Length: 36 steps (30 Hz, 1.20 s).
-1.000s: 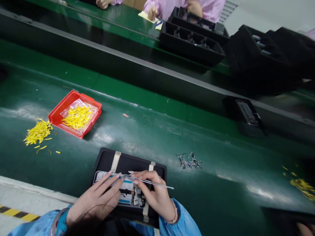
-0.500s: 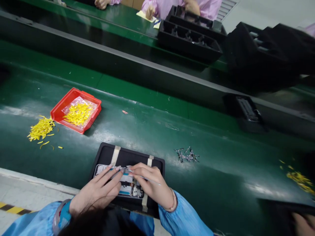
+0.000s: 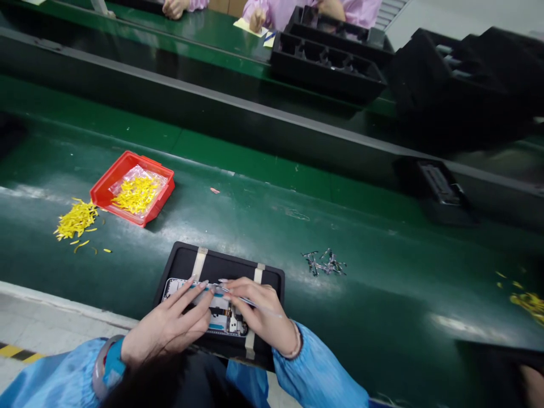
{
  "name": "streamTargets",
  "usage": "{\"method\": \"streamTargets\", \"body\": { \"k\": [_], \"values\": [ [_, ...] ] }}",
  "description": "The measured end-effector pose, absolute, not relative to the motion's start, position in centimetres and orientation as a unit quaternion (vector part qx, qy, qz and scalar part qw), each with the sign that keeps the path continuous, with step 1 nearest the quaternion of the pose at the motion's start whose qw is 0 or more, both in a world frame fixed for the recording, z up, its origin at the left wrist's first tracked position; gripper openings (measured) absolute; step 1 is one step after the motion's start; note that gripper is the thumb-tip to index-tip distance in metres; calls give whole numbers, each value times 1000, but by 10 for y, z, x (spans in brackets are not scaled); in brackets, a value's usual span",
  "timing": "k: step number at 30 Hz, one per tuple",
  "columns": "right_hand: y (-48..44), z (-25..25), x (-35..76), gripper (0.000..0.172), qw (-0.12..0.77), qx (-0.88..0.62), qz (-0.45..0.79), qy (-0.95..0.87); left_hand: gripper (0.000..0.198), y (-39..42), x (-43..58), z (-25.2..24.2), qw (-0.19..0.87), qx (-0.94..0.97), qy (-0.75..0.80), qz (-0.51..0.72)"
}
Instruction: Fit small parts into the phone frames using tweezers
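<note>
An opened phone (image 3: 219, 323) with its inner board and blue strips showing lies on a black padded tray (image 3: 229, 263), which has pale tape bands across it. My left hand (image 3: 172, 323) rests over the phone's left part, fingers stretched out and fingertips near its upper edge. Pinched in my right hand (image 3: 263, 311) is a thin metal tool, seemingly tweezers (image 3: 249, 302), whose tip reaches the phone's upper edge beside my left fingertips. What lies under the fingertips is hidden.
A red bin (image 3: 164, 195) with yellow strips stands at the left, beside a loose yellow pile (image 3: 76, 220). Small dark metallic pieces (image 3: 325, 262) lie right of the tray. Across the line are black boxes (image 3: 327, 65) and co-workers' hands (image 3: 258, 20). Another phone (image 3: 440, 182) lies far right.
The camera view has shifted slightly. My hands stay on the phone, with the tool still in my right hand and only small finger movement.
</note>
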State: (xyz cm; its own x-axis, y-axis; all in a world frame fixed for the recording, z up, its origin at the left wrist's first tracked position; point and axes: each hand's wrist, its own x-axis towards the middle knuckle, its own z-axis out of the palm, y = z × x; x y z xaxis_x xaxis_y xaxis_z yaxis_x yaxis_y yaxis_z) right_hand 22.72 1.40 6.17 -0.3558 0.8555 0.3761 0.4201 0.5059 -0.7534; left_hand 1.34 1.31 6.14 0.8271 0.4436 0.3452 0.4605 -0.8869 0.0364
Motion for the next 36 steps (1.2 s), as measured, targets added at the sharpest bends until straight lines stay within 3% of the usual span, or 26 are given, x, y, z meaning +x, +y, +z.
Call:
{"method": "streamTargets", "body": {
  "k": [12, 36],
  "values": [
    [6, 62, 228, 5, 477, -455, 401, -636, 20, 12, 17, 68, 78, -971, -200, -110],
    [10, 60, 224, 6, 435, -463, 416, -650, 27, 13, 11, 66, 45, -968, -213, -126]
  ]
}}
